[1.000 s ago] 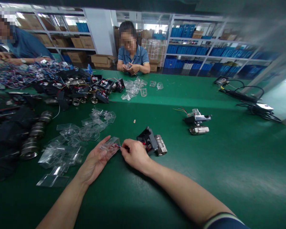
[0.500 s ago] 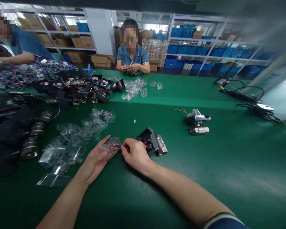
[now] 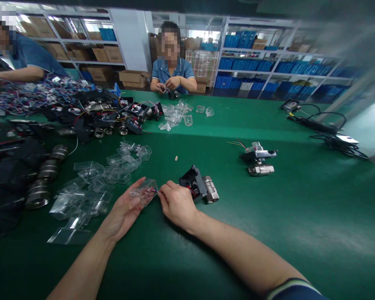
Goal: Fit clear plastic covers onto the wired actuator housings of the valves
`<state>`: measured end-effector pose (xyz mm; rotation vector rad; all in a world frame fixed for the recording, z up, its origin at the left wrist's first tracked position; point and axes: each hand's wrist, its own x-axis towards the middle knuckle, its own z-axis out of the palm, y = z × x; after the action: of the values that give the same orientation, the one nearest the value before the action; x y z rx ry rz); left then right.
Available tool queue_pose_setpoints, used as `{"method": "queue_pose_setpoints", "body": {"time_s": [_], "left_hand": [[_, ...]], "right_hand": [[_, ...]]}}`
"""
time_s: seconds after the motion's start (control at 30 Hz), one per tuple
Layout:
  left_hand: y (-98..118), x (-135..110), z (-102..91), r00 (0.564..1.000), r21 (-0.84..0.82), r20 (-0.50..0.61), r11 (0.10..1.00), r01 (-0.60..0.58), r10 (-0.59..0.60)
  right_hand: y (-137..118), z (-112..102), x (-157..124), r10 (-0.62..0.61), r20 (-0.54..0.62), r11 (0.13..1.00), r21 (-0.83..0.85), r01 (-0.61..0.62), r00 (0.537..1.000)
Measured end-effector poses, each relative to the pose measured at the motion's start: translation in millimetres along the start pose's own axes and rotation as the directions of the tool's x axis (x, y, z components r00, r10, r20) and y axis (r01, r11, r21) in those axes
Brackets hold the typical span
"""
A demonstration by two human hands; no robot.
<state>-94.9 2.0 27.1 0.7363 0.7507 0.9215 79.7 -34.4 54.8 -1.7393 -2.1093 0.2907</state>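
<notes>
Cover (image 3: pixel 149 186) (clear) nearly as before

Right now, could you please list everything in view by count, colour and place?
held cover: one, clear, in left hand
wires: few, red and bluish, at right hand
housings with fittings: two, black and silver, beside right hand and farther right
loose covers: many, clear, left and mid-table
piled units: many, black and silver, left
wire heap: one, mixed colours, far left
small piece: one, tan, mid-table
cables: several, black, far right
table: one, green, below
co-workers: two, blue-shirted, far side
boxes: several, brown, behind
bins: many, blue, behind
shelves: several, pale, behind
left hand: one, bare, centre-left
right hand: one, bare, centre
sleeve: one, navy, bottom right
</notes>
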Motion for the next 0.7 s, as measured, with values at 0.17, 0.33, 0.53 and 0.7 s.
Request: {"method": "queue_pose_setpoints", "body": {"time_s": [0.17, 0.33, 0.53, 0.7], "left_hand": [[-0.3, -1.0, 1.6, 1.0, -0.003, 0.005, 1.0, 0.012, -0.012], [0.3, -2.1, 2.2, 1.0, -0.012, 0.026, 1.0, 0.017, -0.017], [1.4, -3.4, 2.8, 0.998, -0.002, 0.037, 0.999, 0.044, -0.044], [0.5, -2.7, 3.5, 0.999, -0.002, 0.021, 0.999, 0.039, -0.039]], "right_hand": [[-0.1, -1.5, -0.2, -0.002, 0.035, 1.0, 0.021, 0.002, 0.999], [-1.4, -2.5, -0.1, 0.031, 0.022, 0.999, 0.014, -0.031, 0.999], [-1.1, -1.3, -0.9, 0.036, 0.008, 0.999, -0.001, -0.036, 0.999], [-0.7, -0.2, -0.7, 0.029, -0.017, 0.999, 0.028, -0.029, 0.999]]}}
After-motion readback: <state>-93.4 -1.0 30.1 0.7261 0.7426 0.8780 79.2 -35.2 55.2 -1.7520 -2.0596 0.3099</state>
